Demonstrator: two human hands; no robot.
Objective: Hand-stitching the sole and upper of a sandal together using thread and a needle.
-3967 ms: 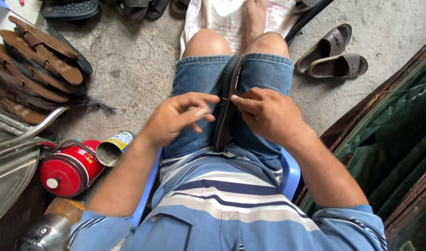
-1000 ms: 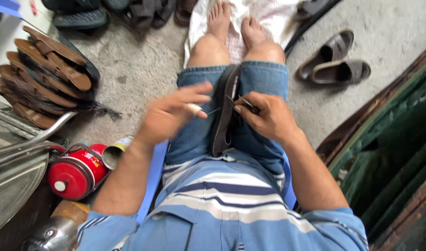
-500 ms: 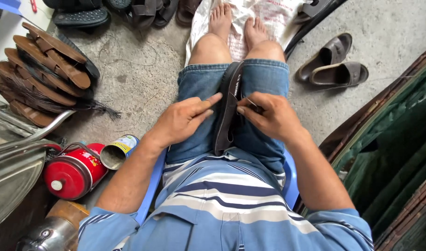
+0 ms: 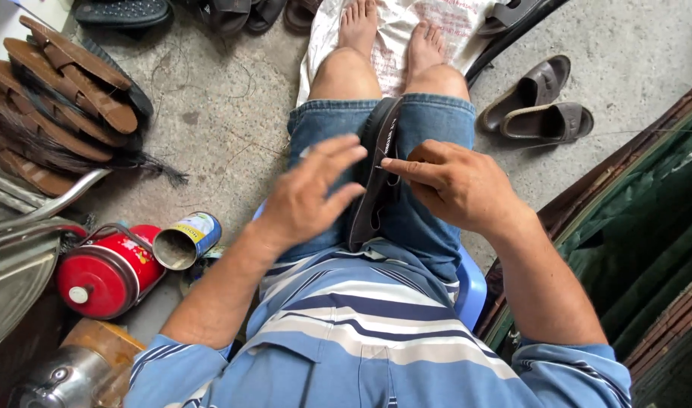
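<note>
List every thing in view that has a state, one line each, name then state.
Dark sandal: lying lengthwise between the thighs, on edge.
Right hand: fingers pinched at the sandal's edge.
Left hand: open, fingers spread, over the left thigh, holding nothing.
Tin can: on its side, mouth open.
Red canister: lying on its side.
Grey sandal pair: on the floor, side by side.
Brown sandal stack: piled, overlapping.

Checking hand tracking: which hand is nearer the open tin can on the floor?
Left. The left hand hovers over the left thigh, on the side of the tin can. The right hand is farther off, past the dark sandal on the lap.
</note>
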